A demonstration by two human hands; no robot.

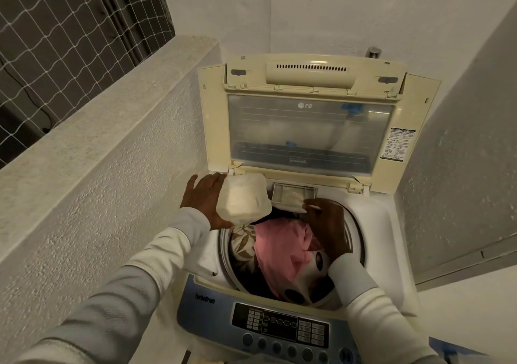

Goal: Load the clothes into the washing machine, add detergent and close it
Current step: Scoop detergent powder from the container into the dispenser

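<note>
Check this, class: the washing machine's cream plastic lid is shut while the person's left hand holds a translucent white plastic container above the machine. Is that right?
One error: the head view shows the cream plastic lid standing open, not shut, with a pink cloth in the drum. The rest holds: the left hand holds the translucent white plastic container above the washing machine.

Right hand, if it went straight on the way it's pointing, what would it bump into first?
Most likely the detergent tray at the tub's back rim, right ahead of the right hand and the white scoop it pinches. Depth is hard to judge; the open lid stands behind it.
</note>
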